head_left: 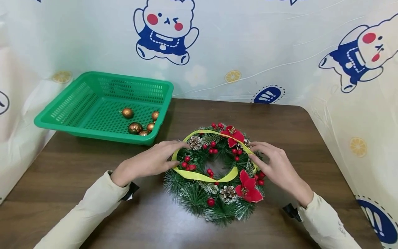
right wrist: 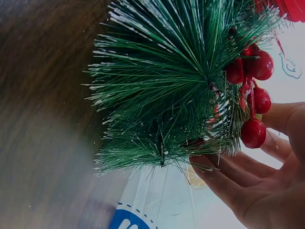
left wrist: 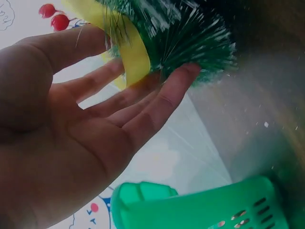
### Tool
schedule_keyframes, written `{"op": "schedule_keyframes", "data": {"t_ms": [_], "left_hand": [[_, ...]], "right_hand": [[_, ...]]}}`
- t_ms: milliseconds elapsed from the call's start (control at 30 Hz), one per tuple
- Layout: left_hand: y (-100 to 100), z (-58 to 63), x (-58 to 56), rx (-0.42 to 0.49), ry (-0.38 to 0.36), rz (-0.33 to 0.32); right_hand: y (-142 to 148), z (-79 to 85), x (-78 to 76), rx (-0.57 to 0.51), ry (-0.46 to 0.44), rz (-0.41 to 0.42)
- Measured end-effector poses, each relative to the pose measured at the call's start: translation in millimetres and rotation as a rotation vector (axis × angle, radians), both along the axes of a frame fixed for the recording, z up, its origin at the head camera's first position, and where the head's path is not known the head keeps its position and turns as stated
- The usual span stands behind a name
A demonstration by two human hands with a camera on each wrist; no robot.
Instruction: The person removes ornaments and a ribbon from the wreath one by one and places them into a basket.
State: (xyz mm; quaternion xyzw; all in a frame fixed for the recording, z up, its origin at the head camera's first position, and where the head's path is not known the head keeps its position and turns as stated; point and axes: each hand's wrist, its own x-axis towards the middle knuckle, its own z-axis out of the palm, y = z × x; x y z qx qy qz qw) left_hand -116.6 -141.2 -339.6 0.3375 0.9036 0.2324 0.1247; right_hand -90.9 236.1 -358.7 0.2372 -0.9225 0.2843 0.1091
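A green wreath (head_left: pixel 194 199) with red berries, pinecones and red flowers lies on the table. A loop of yellow ribbon (head_left: pixel 194 175) lies over it, one loose end near the wreath's centre. At the left side is my left hand (head_left: pixel 149 159), thumb and fingers spread at the ribbon. The left wrist view shows those fingers (left wrist: pixel 167 100) nearly straight, fingertips behind the ribbon and at the needles. My right hand (head_left: pixel 276 166) reaches to the right side, thumb at the ribbon, index finger extended by a pinecone. Needles and berries (right wrist: pixel 253 132) partly hide its fingertips in the right wrist view.
A green plastic basket (head_left: pixel 102 136) stands at the back left of the brown wooden table (head_left: pixel 149 218). Several bronze baubles (head_left: pixel 135 128) lie inside it. A printed cloth (head_left: pixel 214 41) hangs behind the table and along its sides.
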Motion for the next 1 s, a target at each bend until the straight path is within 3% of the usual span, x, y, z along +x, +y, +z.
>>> {"op": "schedule_keyframes", "data": {"t_ms": [333,467,633,867,1000], "left_hand": [[-3,13.8,-5.3,0.093,0.08,0.025],[-6,16.2,-4.3,0.173,0.102,0.041],[-10,21.7,-3.4,0.212,0.186,0.086],[-16,30.6,0.1,0.269,0.31,0.142],[-20,36.9,0.5,0.298,0.343,0.163]], "right_hand": [[1,9.5,0.0,-0.019,0.097,-0.061],[-1,15.3,-0.2,-0.085,0.174,-0.062],[-5,25.0,-0.6,-0.196,0.261,-0.057],[-16,51.0,3.9,-0.361,0.351,-0.069],[-25,69.2,5.9,-0.415,0.363,-0.074]]}}
